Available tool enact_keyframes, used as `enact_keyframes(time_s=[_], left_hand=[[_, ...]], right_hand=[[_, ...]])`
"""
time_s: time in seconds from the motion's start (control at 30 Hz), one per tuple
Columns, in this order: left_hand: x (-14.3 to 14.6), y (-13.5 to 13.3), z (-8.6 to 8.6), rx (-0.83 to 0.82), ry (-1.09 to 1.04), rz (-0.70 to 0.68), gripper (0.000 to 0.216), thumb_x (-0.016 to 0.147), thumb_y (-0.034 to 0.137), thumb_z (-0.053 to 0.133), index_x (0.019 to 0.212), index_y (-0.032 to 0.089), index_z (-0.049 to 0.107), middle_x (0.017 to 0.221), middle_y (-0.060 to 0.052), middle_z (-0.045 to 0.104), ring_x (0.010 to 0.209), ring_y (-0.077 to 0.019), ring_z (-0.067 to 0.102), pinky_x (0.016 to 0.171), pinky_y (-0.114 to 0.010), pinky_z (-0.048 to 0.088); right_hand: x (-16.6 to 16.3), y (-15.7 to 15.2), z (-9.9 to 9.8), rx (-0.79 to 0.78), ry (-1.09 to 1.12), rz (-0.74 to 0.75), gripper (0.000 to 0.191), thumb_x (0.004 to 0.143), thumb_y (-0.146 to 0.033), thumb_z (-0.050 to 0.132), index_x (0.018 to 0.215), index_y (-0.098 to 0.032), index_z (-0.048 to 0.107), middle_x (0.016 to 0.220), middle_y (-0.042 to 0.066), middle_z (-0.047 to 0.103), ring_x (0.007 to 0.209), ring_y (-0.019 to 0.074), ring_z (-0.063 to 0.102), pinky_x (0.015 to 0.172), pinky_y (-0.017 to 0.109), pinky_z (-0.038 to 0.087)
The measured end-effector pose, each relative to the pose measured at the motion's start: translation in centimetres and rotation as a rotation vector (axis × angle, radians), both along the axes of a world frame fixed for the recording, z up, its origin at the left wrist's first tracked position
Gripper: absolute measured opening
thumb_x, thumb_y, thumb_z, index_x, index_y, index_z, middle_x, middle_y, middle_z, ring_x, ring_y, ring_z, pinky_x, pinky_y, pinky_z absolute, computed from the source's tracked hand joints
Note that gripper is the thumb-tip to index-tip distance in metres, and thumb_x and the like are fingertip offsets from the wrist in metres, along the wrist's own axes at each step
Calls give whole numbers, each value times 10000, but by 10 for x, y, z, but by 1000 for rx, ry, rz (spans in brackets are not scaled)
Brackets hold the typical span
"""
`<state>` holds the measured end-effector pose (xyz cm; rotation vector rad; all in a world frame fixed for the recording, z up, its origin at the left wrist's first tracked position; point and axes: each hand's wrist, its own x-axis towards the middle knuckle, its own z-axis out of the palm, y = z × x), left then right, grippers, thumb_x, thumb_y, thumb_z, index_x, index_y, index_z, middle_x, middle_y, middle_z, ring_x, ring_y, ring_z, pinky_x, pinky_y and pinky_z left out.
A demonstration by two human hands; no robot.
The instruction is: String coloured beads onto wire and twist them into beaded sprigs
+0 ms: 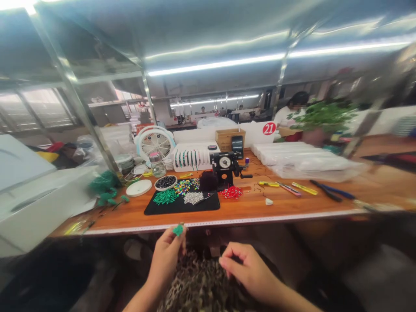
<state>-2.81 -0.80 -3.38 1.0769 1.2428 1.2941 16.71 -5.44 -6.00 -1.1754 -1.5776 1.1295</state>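
Note:
My left hand (167, 251) is raised below the table edge, its fingers pinched on a small green bead piece (178, 229). My right hand (248, 268) rests low over my lap on leopard-print cloth (201, 286), fingers curled together; anything in them is too small to see. Ahead on the wooden table (292, 203) lies a black mat (182, 206) with piles of green beads (165, 197), mixed coloured beads (185, 186), silvery beads (193, 198) and red beads (231, 193).
A black dial machine (225, 167) stands behind the mat. A small fan (155, 143), a jar (157, 164), a bowl of dark beads (165, 182), a white lid (139, 187), pliers (328, 190) and yellow tools (303, 188) sit on the table. Another person (294, 110) works far behind.

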Motion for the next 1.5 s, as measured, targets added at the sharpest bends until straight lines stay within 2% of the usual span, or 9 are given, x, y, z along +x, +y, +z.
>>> enact_keyframes(time_s=[0.13,0.27,0.47,0.6,0.8,0.97,1.17,1.37,1.5], left_hand=[[11,-14,-6,-252,70,-263,308,642,414,706,732,128,640,393,33,506,349,-80,409,366,-181,225],[29,-18,-13,-281,-12,-416,360,623,435,711,797,128,641,309,81,400,290,-77,343,345,-189,209],[38,-15,-3,-36,131,-277,316,672,441,678,582,157,574,412,26,505,401,-88,423,438,-201,314],[36,-18,0,-70,101,-398,333,680,496,637,623,177,562,415,36,484,355,-90,364,380,-208,264],[-6,2,19,279,374,-12,269,608,427,712,575,176,621,503,5,541,480,-119,441,445,-206,348],[-40,14,28,205,373,148,311,575,405,738,487,179,544,390,45,410,384,-87,344,348,-185,260],[-35,16,16,96,62,172,293,479,338,808,538,164,580,441,51,444,404,-71,362,372,-170,307],[-24,18,20,113,253,46,312,569,462,732,528,172,625,429,11,520,390,-106,402,364,-196,318],[-7,3,20,169,509,-31,246,542,448,738,556,205,697,535,-16,641,556,-192,560,512,-230,433]], right_hand=[[-4,3,-5,-82,115,-16,256,799,-337,549,623,-153,531,544,-17,550,487,89,471,504,197,372],[-10,5,-9,-155,230,32,264,788,-358,560,637,-144,524,522,-32,531,419,62,419,437,179,332],[-13,1,-11,-205,240,112,201,758,-290,580,623,-142,576,514,-35,547,447,73,447,481,186,359],[-13,2,-11,-120,208,199,154,709,-264,632,622,-138,645,635,-5,629,595,109,540,596,204,413],[12,8,-8,-32,-96,173,92,669,-225,660,619,-160,702,609,-11,609,612,113,546,607,190,407],[36,4,-8,-86,-168,191,108,694,-220,620,685,-158,708,610,-19,632,577,103,543,552,172,390],[50,-2,9,-62,-296,255,108,723,-207,598,708,-170,698,630,-24,637,576,101,550,519,167,375],[82,50,37,418,-661,-123,225,853,-227,508,729,-190,691,744,23,614,753,152,550,700,260,400],[98,82,32,479,-806,-296,213,837,-179,513,746,-176,705,791,77,578,837,218,513,765,354,398]])
